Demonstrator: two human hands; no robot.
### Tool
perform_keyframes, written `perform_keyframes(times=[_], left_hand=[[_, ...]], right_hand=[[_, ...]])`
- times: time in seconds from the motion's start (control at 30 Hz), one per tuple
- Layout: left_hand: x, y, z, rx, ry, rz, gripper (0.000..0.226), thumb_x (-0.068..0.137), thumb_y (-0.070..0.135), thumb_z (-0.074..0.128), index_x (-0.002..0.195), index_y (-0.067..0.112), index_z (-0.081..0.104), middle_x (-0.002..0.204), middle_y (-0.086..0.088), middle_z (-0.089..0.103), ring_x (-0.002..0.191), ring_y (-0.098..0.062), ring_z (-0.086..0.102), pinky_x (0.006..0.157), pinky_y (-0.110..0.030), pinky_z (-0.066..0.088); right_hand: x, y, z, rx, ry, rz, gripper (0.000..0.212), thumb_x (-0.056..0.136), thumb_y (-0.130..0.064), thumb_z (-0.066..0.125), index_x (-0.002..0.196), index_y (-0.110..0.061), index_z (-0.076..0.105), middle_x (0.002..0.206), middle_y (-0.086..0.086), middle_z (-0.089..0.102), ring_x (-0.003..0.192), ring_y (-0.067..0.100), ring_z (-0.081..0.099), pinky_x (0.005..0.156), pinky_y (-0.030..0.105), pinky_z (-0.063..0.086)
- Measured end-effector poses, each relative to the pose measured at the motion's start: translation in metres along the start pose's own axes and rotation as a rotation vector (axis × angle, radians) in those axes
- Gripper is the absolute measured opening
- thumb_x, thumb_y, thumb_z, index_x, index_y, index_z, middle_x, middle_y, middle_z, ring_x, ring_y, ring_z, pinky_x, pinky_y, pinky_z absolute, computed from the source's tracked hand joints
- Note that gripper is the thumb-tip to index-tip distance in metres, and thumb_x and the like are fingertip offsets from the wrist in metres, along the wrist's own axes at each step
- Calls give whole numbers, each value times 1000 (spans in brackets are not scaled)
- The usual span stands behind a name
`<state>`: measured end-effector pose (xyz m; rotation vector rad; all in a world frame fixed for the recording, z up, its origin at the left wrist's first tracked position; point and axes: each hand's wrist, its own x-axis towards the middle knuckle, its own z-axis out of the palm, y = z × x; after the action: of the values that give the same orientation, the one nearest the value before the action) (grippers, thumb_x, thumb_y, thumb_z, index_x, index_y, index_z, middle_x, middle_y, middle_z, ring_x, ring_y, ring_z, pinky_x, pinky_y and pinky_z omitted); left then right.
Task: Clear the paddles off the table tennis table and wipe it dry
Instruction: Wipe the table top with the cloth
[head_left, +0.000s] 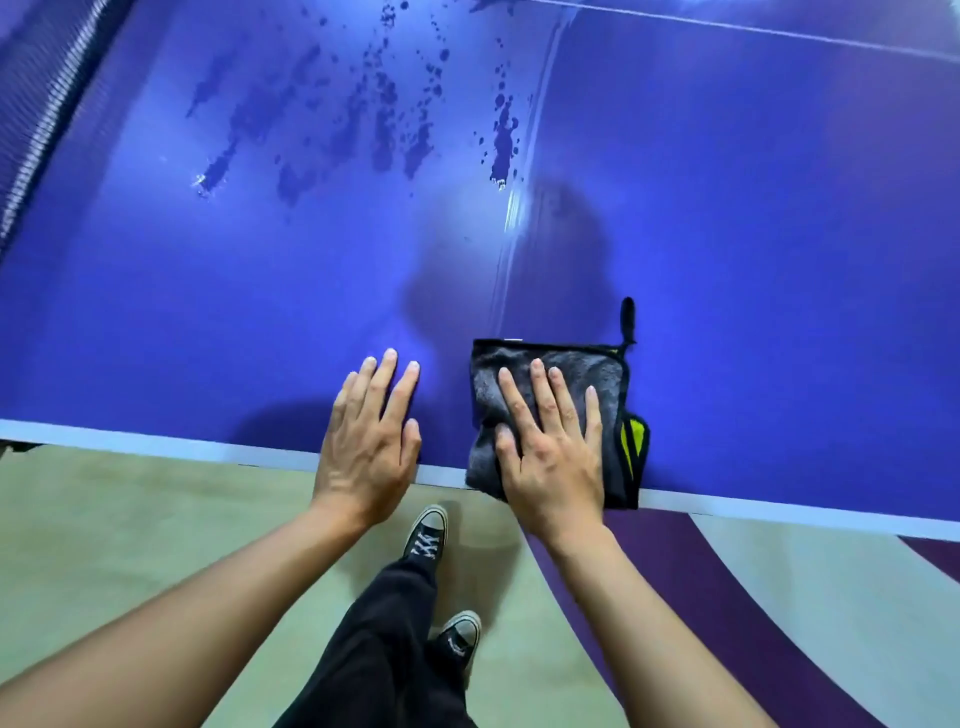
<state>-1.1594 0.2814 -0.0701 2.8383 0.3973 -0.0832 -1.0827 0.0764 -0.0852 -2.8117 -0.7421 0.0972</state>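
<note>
Table tennis table (727, 260): blue top with a white band along the near edge; no paddle shows in the part of the top in view, so the wiping is judged to be the step in hand

Cloth (571, 364): dark grey, folded to a rough square, lying on the top at the near edge just right of the centre line (514, 208); its lower edge laps over the white band; a yellow-green face shows at the right fold and a black hanging loop (627, 319) trails beyond the far right corner

Right hand (550, 441): laid flat on the cloth, fingers (543, 395) straight and slightly spread, pressing rather than gripping; left hand (369, 441): flat on the bare top just beside the cloth, fingers (382, 379) straight and close together, holding nothing

Water (363, 114): dark streaks and droplets on the far part of the top, towards the net (41, 104), well apart from the cloth; most of the wiping is judged not yet done

Handling assessment: the cloth looks light, soft and plush, likely to bunch or unfold if pushed from one corner; an open palm over its middle, as now, should carry it evenly; the wet top is probably slick, so the cloth may slide freely, and the loop may drag
</note>
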Motion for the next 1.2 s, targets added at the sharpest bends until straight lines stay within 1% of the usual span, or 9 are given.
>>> perform_keyframes(times=[0.17,0.33,0.43,0.5,0.6,0.77,0.9,1.07,1.2], left_hand=[[-14,3,-6,5,-43,-12,62,96,31,30,156,13,34,164,-12,27,152,-33,25,124,-47,20],[-7,-1,-15,-46,21,-11,54,97,28,35,146,13,52,154,-13,45,141,-34,43,116,-45,31],[-3,-10,-16,-75,66,18,48,96,27,39,138,15,59,147,-10,52,133,-30,49,111,-41,34],[10,-18,-18,-104,110,48,41,95,26,43,129,15,63,136,-8,57,125,-30,53,106,-39,37],[56,-32,-27,-135,182,86,34,95,25,45,120,13,66,124,-7,60,120,-31,55,104,-41,40],[182,-61,-46,-103,216,50,44,96,27,41,128,7,62,139,-19,54,130,-39,50,109,-51,40],[280,-84,-59,-28,179,95,52,97,29,38,139,4,55,148,-24,46,138,-44,43,115,-55,34],[322,-110,-58,27,89,111,58,99,34,35,152,11,41,160,-17,33,149,-36,28,123,-51,21],[323,-113,-49,9,119,115,59,98,34,36,154,15,38,162,-13,29,152,-32,24,124,-50,20]], right_hand=[[-14,-14,0,18,20,51,58,103,-46,35,160,-37,30,169,1,23,158,17,14,127,55,9],[1,-25,4,-24,30,-1,60,102,-46,35,161,-37,25,170,1,19,158,17,13,126,57,10],[28,-30,6,-26,47,-1,60,102,-46,36,161,-38,27,170,0,20,158,17,14,125,58,13],[57,-34,8,-18,74,19,60,101,-47,36,160,-37,31,169,1,23,157,18,17,125,58,13],[109,-32,11,-23,117,30,60,100,-47,37,159,-37,33,169,1,25,157,17,18,126,57,12],[222,-22,11,-29,110,108,60,99,-49,33,159,-41,31,169,-1,25,157,15,16,127,54,6],[321,-7,2,-52,55,160,60,100,-49,28,160,-43,24,171,-3,19,158,14,10,127,50,-1],[428,11,-7,-69,37,224,57,104,-47,28,161,-45,20,171,-4,15,158,12,7,127,48,-3],[504,26,-12,-67,16,253,56,106,-48,27,161,-45,18,172,-5,13,158,12,5,127,48,-4]])
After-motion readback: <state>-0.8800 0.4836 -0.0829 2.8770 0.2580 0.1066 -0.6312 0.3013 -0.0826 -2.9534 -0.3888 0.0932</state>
